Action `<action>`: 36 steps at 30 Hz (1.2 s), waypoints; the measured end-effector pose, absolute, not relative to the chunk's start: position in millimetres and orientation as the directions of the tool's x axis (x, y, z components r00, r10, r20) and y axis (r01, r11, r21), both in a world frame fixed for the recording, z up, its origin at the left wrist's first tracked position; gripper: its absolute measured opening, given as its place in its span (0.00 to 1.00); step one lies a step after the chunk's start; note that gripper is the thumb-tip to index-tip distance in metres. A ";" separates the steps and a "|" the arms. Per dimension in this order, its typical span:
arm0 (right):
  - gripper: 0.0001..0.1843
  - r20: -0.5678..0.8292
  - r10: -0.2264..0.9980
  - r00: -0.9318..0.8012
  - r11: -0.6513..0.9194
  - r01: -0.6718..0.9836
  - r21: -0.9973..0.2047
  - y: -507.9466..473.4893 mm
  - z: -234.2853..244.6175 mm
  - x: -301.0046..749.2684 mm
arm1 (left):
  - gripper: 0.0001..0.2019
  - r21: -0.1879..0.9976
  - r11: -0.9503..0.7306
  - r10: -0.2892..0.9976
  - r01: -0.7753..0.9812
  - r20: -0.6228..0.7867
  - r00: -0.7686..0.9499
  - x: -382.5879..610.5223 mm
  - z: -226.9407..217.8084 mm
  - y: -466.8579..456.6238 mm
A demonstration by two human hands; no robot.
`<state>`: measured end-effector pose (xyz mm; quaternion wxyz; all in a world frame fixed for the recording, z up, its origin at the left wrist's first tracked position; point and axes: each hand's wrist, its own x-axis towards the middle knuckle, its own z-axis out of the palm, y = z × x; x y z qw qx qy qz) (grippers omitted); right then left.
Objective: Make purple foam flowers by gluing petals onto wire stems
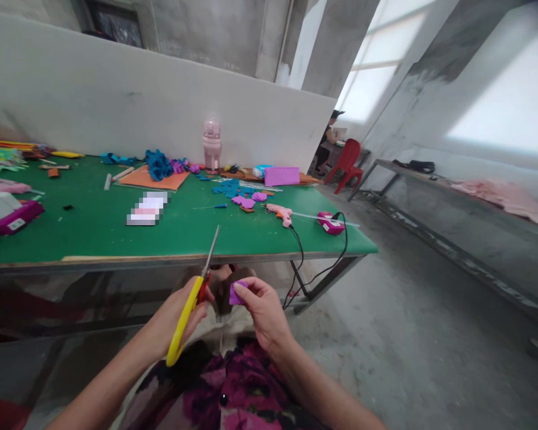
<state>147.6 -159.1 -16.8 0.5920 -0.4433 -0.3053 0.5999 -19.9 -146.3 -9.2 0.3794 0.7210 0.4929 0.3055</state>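
My left hand (173,319) is closed around the yellow handles of a pair of scissors (196,297), whose blades point up past the edge of the green table (179,230). My right hand (260,310) pinches a small purple foam piece (237,293) just right of the scissors. Both hands are held over my lap, below the table's front edge.
The table carries a pink glue gun (280,212) with a black cord, purple foam pieces (248,200), blue foam flowers (158,164), an orange sheet (155,178), a pink bottle (211,146) and a purple box (281,175). A person sits by a red chair (348,164) farther back.
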 end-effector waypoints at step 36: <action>0.07 -0.127 0.991 0.034 -0.096 -0.472 -0.877 -161.9 -13.7 164.3 | 0.12 0.460 -0.369 0.861 0.808 -0.157 0.483 -33.9 8.1 -179.0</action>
